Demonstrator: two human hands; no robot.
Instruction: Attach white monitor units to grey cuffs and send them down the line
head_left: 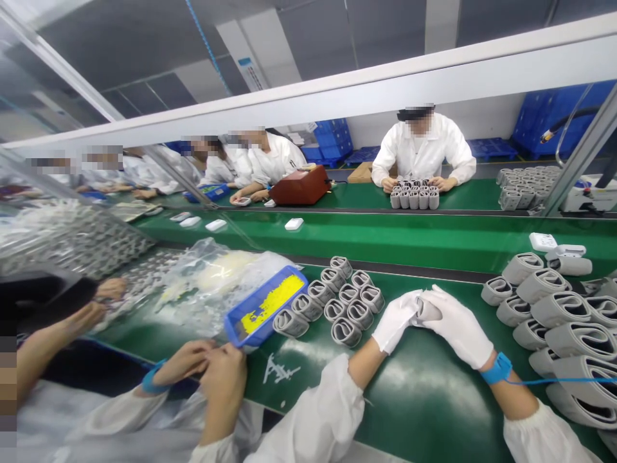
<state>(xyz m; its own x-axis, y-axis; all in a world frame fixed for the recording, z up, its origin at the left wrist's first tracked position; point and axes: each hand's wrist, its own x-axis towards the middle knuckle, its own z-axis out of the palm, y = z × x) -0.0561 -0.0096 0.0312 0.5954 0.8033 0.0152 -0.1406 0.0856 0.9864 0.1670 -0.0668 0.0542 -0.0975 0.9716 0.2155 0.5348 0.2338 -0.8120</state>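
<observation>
My left hand (pixel 399 316), in a white glove, is closed on one side of a grey rolled cuff (pixel 429 311). From the other side my right hand (pixel 456 325), also gloved and with a blue wrist strap, grips the same cuff. Both hands hold it just above the green tabletop, and the fingers cover much of it. Left of my hands, several similar rolled cuffs (pixel 348 331) stand in rows. A larger pile of grey rolled cuffs (pixel 562 308) is stacked to the right of my right hand.
A blue tray (pixel 236 334) of small yellow pieces sits to the left, with white strips (pixel 278 368) before it. Beside me a co-worker's bare hands (pixel 224 370) work close together. Behind runs a green conveyor (pixel 366 235) carrying white devices (pixel 294 224). Blue cord trails from my right wrist.
</observation>
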